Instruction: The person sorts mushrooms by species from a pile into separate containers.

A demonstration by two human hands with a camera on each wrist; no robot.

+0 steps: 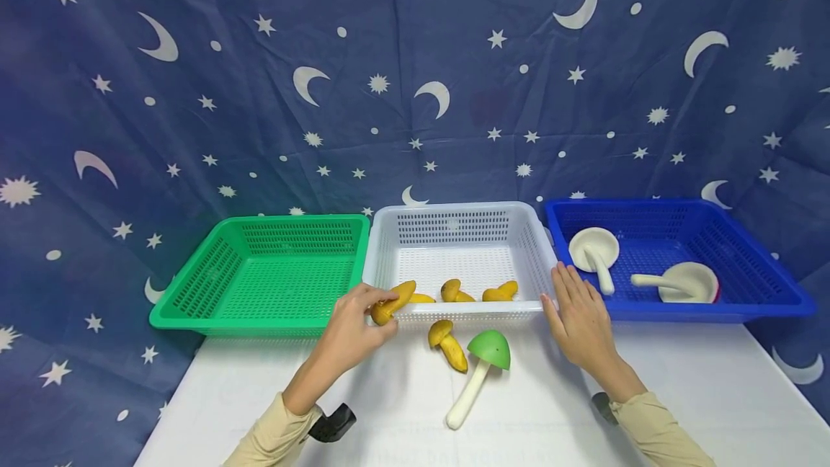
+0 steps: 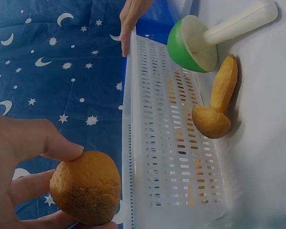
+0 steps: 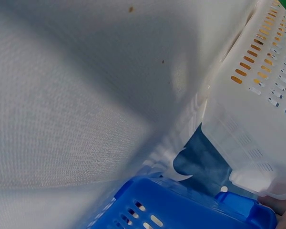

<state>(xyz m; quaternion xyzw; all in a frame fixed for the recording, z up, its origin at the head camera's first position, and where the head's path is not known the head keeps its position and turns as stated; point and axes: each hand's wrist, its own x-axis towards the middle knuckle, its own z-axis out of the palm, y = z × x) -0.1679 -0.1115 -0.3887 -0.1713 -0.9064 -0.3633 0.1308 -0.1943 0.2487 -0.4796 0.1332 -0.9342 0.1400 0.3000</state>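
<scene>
My left hand (image 1: 353,326) pinches a yellow mushroom (image 1: 400,298) between thumb and fingers, at the front left corner of the white basket (image 1: 457,260). In the left wrist view the held mushroom (image 2: 88,191) shows a dark rough patch. Several yellow mushrooms (image 1: 499,292) lie inside that basket along its front wall. On the table before it are another yellow mushroom (image 1: 449,346) and a green-capped mushroom (image 1: 489,349) with a thick white stem. My right hand (image 1: 579,316), fingers straight, lies at the basket's front right corner, beside the blue basket (image 1: 638,258).
A green basket (image 1: 292,279) stands on the left. Two white-stemmed mushrooms, one near the left wall (image 1: 604,276) and one with a red edge (image 1: 694,282), lie in the blue basket. A blue star-and-moon cloth (image 1: 389,34) hangs behind the white-covered table (image 1: 538,409).
</scene>
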